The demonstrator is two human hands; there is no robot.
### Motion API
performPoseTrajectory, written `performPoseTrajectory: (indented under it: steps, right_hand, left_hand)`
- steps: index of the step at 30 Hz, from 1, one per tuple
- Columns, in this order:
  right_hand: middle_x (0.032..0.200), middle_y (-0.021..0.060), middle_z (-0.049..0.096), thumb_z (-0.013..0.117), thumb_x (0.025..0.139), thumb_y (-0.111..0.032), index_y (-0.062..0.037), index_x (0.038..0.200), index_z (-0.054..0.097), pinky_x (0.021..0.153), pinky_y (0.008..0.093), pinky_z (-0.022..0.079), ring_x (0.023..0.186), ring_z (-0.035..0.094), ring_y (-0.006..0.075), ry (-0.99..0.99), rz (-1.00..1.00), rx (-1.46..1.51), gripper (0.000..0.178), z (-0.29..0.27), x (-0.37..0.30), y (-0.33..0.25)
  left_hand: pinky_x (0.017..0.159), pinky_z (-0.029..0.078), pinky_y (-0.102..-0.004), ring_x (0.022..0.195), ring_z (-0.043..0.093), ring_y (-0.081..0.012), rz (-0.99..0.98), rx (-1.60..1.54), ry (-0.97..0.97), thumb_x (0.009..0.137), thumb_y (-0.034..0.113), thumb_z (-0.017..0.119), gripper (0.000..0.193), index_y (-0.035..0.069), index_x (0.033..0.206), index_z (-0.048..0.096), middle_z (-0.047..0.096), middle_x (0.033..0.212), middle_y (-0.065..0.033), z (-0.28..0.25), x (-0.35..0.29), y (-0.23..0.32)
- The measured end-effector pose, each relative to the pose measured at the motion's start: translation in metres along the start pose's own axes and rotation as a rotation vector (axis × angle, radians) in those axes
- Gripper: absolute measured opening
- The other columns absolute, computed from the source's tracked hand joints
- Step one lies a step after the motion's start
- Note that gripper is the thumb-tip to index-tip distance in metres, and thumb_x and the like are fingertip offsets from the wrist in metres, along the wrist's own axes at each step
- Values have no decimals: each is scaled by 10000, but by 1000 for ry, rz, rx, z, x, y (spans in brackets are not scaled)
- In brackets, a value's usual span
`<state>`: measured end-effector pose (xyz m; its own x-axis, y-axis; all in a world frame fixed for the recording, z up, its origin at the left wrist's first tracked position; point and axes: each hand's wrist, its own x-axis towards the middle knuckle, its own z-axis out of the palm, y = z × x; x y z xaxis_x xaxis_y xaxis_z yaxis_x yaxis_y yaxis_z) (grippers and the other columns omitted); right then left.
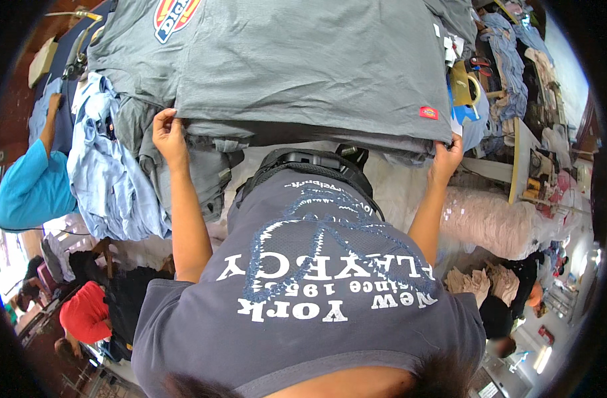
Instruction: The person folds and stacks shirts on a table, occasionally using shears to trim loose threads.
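A grey T-shirt [303, 73] is spread over a table in front of me, its hem toward my body. It has a colourful printed emblem [174, 18] at the far left and a small red label [429, 113] near the right hem corner. My left hand [169, 138] pinches the hem left of the middle between thumb and fingers. At the right corner of the hem, my right hand [447, 159] is closed on the cloth. More grey garments [200, 169] lie under the shirt and hang over the near edge at the left.
Light blue garments [107, 159] hang left of the grey pile, beside a person in a blue top [41, 189]. A person in red [85, 312] is at the lower left. Right of the shirt lie a tan ring-shaped thing [474, 93] and a large pale pink bundle [492, 222].
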<state>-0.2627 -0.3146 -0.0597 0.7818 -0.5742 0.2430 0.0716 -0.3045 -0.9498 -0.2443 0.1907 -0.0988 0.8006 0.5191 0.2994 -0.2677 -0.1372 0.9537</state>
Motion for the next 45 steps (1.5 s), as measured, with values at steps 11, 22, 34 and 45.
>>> performPoseTrajectory:
  steps: [11,22,34,45]
  right_hand:
    - [647,-6,372,428,558,132,-59,608,343,617,199,323,613,321,91,379,-235,-50,215,7,-11,3]
    - [970,60,494,679,652,-68,-46,983,534,758,288,389,881,482,171,132,-166,-192,363,0,-19,9]
    - [829,62,572,450,627,66,24,806,590,756,249,399,807,536,155,-157,-213,-49,231,-74,11,-97]
    - [882,56,581,676,722,-335,0,1055,539,687,256,415,807,541,130,-641,232,46,492,-53,21,-87]
  left_hand:
    - [701,434,-217,776,531,-106,-85,-195,11,822,-12,522,121,18,938,501,554,866,-55,-14,7,-9]
    - [638,358,-218,723,435,-60,-203,313,-86,820,245,570,284,45,1020,555,525,864,-6,9,28,37]
    - [757,363,-210,814,490,-106,0,358,-354,736,153,635,398,-22,1074,521,550,878,-39,-19,43,177]
    - [659,396,-202,738,487,-71,-245,526,-561,830,230,566,361,0,1103,519,549,848,-2,-16,52,96]
